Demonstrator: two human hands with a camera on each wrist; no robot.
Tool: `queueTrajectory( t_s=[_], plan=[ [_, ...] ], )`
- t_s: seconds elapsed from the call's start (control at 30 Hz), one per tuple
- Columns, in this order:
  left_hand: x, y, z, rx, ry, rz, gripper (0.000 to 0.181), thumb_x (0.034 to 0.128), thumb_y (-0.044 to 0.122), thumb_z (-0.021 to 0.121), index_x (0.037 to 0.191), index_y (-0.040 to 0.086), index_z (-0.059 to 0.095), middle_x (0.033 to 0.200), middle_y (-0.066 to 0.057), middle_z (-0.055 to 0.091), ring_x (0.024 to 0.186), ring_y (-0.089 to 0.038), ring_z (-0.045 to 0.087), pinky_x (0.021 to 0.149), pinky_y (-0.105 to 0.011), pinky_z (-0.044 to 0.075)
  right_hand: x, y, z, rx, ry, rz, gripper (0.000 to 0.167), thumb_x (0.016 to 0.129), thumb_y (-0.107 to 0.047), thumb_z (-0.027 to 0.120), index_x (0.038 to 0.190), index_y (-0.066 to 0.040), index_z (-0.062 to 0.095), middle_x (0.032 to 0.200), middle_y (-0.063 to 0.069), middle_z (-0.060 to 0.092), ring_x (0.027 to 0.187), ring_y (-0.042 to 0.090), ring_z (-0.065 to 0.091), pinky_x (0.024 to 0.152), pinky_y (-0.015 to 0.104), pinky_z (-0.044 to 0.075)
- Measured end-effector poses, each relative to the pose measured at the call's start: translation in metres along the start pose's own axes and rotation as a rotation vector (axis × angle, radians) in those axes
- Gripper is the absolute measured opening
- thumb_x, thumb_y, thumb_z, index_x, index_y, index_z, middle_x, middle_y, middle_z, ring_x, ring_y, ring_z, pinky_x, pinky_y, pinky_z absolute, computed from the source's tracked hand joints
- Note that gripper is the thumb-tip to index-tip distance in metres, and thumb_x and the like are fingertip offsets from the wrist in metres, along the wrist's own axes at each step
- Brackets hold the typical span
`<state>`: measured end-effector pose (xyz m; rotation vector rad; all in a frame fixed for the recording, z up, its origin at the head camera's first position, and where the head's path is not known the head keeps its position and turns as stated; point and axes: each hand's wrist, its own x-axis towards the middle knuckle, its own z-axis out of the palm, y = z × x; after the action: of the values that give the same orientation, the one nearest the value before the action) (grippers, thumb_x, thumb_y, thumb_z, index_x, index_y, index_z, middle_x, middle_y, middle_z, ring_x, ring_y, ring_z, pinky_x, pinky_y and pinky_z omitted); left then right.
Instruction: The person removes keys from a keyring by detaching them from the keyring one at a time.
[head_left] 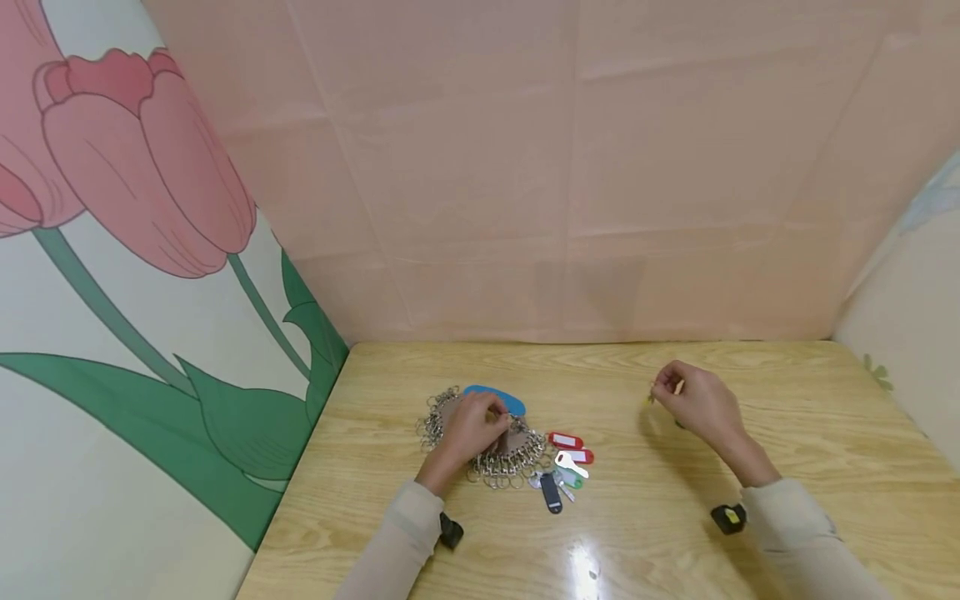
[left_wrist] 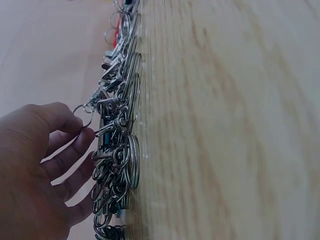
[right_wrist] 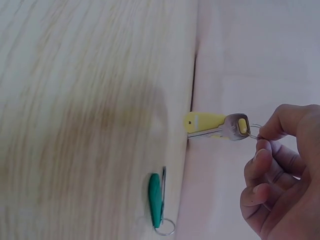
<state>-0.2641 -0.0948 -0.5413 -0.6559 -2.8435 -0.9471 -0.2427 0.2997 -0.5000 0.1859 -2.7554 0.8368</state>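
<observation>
My left hand (head_left: 474,427) pinches a small metal ring (left_wrist: 84,116) between thumb and forefinger, over a round holder edged with many metal rings and clasps (left_wrist: 116,120). My right hand (head_left: 703,406) is raised above the table at the right. Its thumb and forefinger pinch a ring (right_wrist: 255,131), from which a key (right_wrist: 235,127) and a yellow tag (right_wrist: 205,121) hang. On the table near that hand lies a green tag (right_wrist: 155,200) with a key and a ring.
Right of the ring holder lie two red tags (head_left: 565,440), a light green tag (head_left: 572,478), a dark tag (head_left: 551,493) and a silver key (head_left: 572,463). A blue oval piece (head_left: 504,398) is behind the left hand. A pink cloth (head_left: 570,208) hangs behind the table.
</observation>
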Motion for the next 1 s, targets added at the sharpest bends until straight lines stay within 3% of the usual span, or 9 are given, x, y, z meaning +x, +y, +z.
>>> queueTrajectory(
  t_s=[0.27, 0.6, 1.0],
  plan=[
    [-0.001, 0.0, 0.0, 0.008, 0.003, -0.004, 0.011, 0.1019, 0.023, 0.072, 0.103, 0.014, 0.078, 0.101, 0.002, 0.077, 0.102, -0.019, 0.066, 0.104, -0.045, 0.053, -0.004, 0.009, 0.001, 0.006, -0.027, 0.029, 0.013, 0.101, -0.024, 0.066, 0.101, -0.011, 0.069, 0.085, 0.003, 0.068, 0.055, 0.01, 0.048, 0.043, 0.028, 0.034],
    [0.0, -0.003, -0.001, 0.021, 0.007, 0.042, 0.007, 0.0996, 0.015, 0.073, 0.1, 0.014, 0.079, 0.096, 0.001, 0.078, 0.082, -0.008, 0.07, 0.08, -0.027, 0.059, -0.01, 0.02, 0.002, 0.013, -0.024, 0.065, 0.014, 0.101, -0.023, 0.064, 0.102, -0.01, 0.07, 0.088, 0.004, 0.069, 0.059, 0.011, 0.051, 0.045, 0.028, 0.036],
    [-0.001, -0.004, 0.0, 0.01, -0.001, 0.046, 0.009, 0.101, 0.015, 0.071, 0.102, 0.012, 0.08, 0.096, 0.0, 0.078, 0.08, -0.008, 0.068, 0.075, -0.024, 0.057, -0.012, 0.036, 0.002, -0.019, -0.014, 0.117, 0.017, 0.101, -0.025, 0.065, 0.102, -0.009, 0.07, 0.089, 0.006, 0.07, 0.065, 0.015, 0.052, 0.049, 0.028, 0.037]
  ],
)
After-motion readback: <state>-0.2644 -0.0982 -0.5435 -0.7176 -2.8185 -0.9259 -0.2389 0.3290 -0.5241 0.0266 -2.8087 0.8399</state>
